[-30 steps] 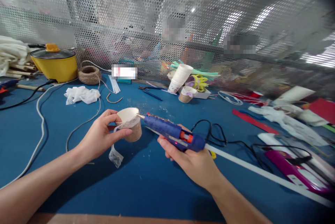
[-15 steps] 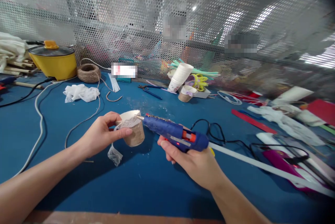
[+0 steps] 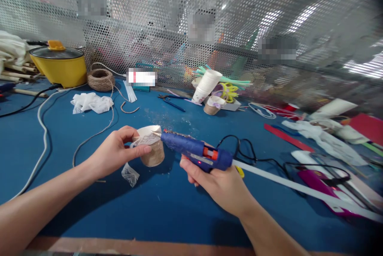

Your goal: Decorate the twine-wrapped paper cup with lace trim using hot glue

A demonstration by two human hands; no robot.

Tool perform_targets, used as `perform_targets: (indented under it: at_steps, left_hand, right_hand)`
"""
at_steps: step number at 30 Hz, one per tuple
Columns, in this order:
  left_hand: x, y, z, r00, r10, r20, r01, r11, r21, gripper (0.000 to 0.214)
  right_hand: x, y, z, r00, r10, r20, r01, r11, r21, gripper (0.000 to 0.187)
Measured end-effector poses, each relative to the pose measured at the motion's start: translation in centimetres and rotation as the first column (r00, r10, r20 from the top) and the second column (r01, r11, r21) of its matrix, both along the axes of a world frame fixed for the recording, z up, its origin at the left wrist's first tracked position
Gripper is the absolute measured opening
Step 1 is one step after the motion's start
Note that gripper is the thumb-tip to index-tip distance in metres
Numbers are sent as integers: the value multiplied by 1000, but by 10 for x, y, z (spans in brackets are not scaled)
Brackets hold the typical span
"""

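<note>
My left hand (image 3: 125, 146) pinches the near left side of a small paper cup (image 3: 154, 154) wrapped in brown twine. White lace trim (image 3: 131, 174) runs round the cup's upper part, and its loose end dangles below my thumb. My right hand (image 3: 212, 178) is wrapped round the grip of a blue hot glue gun (image 3: 191, 148) with a small red light on its side. The gun's metal nozzle reaches the cup's rim at the lace; whether it touches cannot be made out. A long white glue stick (image 3: 275, 182) sticks out of the gun's back.
Twine ball (image 3: 101, 80), yellow electric pot (image 3: 58, 66) and crumpled white lace (image 3: 92, 102) lie back left. Pliers (image 3: 173, 102), stacked paper cups (image 3: 206, 86) and another twine-wrapped cup (image 3: 213, 105) are farther back. A black cord (image 3: 269, 161) and purple object (image 3: 318, 188) lie right.
The glue gun has shifted slightly left, its nozzle tip moving a little along the cup's rim. The left hand keeps its hold on the cup. The view has tilted slightly.
</note>
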State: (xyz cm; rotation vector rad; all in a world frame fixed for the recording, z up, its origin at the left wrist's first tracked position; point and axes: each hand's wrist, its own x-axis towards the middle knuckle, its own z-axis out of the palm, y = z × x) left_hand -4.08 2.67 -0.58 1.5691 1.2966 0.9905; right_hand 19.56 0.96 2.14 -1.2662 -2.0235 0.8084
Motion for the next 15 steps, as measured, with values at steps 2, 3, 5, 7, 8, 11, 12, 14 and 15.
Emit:
perform_targets:
  at_steps: [2,3,5,7,8,11,12,14,15]
  left_hand:
    - [0,0,-1,1000,10,-14,-10,1000,26,32]
    - [0,0,-1,1000,16,-22,-16,999,31,32]
    - [1,0,0,999,31,-39,-30,999,40,33]
    - [2,0,0,998,47,-46,-45,998,52,33]
    - [2,0,1,998,52,-45,-50,997,57,33]
    - [3,-1,1,997,60,-38,-57,996,70,34]
    - [3,-1,1,998,59,-34,-57,996,76,34]
    - [4,-1,0,998,55,-22,-53,995,85,34]
    - [4,-1,0,998,53,-16,-51,995,88,33]
  right_hand:
    - [0,0,0,1000,11,11,-11,1000,7,27]
    - [1,-1,-1,1000,11,15,-11,1000,10,27]
    - [1,-1,-2,1000,2,22,-2,1000,7,27]
    - [2,-1,-4,1000,-15,28,15,1000,-4,28]
    - [2,-1,-5,999,-24,30,24,1000,-9,29]
    - [3,-1,-8,999,-45,23,45,999,-9,30]
    - [3,-1,-8,999,-46,21,46,999,-7,30]
    - [3,-1,-10,999,-47,18,47,999,-4,30]
    - [3,-1,-10,998,-53,15,53,999,1,30]
